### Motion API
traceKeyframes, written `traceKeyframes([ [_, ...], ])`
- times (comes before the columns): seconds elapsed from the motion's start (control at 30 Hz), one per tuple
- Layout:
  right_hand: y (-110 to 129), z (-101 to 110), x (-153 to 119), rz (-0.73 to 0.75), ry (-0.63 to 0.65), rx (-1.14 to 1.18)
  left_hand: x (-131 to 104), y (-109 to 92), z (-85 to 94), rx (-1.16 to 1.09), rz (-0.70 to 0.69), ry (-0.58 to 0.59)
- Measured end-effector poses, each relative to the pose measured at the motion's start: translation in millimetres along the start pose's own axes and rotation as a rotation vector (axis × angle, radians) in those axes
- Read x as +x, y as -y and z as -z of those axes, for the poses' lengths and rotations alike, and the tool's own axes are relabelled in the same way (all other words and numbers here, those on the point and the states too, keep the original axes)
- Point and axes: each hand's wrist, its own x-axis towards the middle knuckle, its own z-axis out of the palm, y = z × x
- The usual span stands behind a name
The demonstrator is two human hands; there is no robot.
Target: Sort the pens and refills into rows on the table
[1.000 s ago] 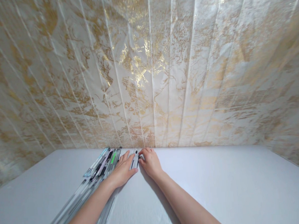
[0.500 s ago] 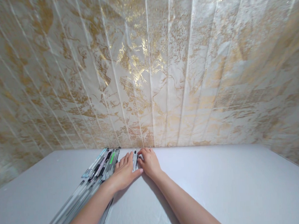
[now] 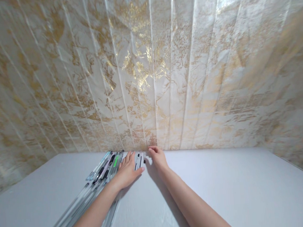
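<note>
My left hand [image 3: 128, 171] lies palm down with its fingers stretched forward and the thumb out to the right. It rests against the right side of a row of pens [image 3: 106, 168], partly hiding them. By its fingertips and thumb lie a few slim pens [image 3: 138, 161] with dark and clear parts. My right hand [image 3: 158, 158] is at the table's back edge, its fingers curled in a pinch; what is between them, if anything, is too small to make out. A small black piece [image 3: 144, 161] shows just left of it.
The pens stand out against a white tabletop [image 3: 224, 184]. More long grey and clear pens [image 3: 70, 210] stretch toward the near left, under my left forearm. A white and gold patterned sheet [image 3: 149, 75] with upright folds rises behind the table's back edge.
My right hand has moved a little right and back, away from the slim pens beside my left hand. A gap with a small black piece now shows. The left hand stays nearly in place.
</note>
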Motion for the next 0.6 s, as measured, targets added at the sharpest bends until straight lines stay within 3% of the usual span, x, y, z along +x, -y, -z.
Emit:
traceKeyframes([
  [0.13,16.8,12.4,22.6,-0.172,-0.032,0.156,-1.2,9.0,15.6,0.071,0.053,-0.079],
  [0.23,41.1,32.2,25.2,-0.190,-0.095,0.286,-9.7,20.2,32.7,0.139,0.127,-0.143],
  [0.33,71.6,58.0,14.2,-0.123,-0.227,0.442,-22.8,29.4,44.0,0.200,0.191,-0.199],
  [0.43,109.7,84.4,-2.8,-0.004,-0.380,0.614,-34.6,31.7,43.8,0.242,0.204,-0.241],
  [0.6,206.7,121.1,-57.0,0.233,-0.440,0.837,-44.3,25.6,34.3,0.288,0.203,-0.300],
])
